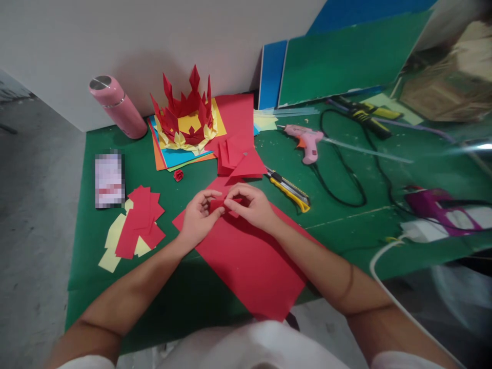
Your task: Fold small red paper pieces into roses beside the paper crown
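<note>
My left hand (202,211) and my right hand (249,204) meet over a large red paper sheet (253,256). Between their pinched fingers is a small piece of red paper (217,205), partly hidden by the fingertips. Its exact folds are hard to make out against the red sheet. Just beyond the hands lie red paper squares (246,161). A small folded red paper rose (179,175) rests on the table to the left of them. Farther back, a red and yellow paper crown (184,123) stands on stacked coloured paper.
A pink flask (119,107) and a blurred-out phone-like item (109,179) are at the left, near red and yellow paper scraps (138,225). To the right lie a yellow utility knife (288,189), a pink glue gun (305,141) with its cord, and a purple and white power strip (442,210).
</note>
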The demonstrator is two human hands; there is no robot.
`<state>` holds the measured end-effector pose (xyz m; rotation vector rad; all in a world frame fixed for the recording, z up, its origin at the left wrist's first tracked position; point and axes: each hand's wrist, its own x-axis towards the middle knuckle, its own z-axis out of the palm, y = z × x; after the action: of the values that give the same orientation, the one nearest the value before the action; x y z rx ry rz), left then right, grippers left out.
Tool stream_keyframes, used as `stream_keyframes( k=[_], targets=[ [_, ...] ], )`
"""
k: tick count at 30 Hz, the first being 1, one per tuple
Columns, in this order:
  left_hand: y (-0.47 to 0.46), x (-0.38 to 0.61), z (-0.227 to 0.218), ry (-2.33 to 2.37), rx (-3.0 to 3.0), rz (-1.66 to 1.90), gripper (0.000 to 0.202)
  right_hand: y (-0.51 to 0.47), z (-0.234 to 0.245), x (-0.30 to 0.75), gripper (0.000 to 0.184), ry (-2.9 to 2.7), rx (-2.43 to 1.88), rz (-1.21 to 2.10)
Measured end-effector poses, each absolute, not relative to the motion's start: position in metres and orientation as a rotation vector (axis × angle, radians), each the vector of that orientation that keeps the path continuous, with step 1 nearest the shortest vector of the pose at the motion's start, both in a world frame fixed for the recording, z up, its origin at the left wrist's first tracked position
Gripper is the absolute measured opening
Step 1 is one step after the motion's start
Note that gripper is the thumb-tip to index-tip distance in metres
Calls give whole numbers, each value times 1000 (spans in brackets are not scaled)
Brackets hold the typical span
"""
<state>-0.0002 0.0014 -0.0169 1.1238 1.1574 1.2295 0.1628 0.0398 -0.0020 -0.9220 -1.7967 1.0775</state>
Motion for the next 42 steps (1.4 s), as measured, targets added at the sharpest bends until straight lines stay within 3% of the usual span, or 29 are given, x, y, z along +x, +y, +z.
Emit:
stream_keyframes(
  k=[11, 19, 34, 42],
  targets=[
    [-1, -3, -10, 1199, 1125, 1199, 31, 41, 0, 163, 26, -1776, -896, 1130],
    [4, -2, -12, 1208, 826, 1340, 39, 36, -5, 163, 44, -1590, -1008, 1554],
    [1, -4, -7, 1213, 1248, 1250, 13, 37, -3, 165, 49, -1718, -1000, 1390],
    [2, -1, -11, 1169, 1062, 1321, 25, 36, -2, 163, 34, -1941, -941, 1071]
  ],
)
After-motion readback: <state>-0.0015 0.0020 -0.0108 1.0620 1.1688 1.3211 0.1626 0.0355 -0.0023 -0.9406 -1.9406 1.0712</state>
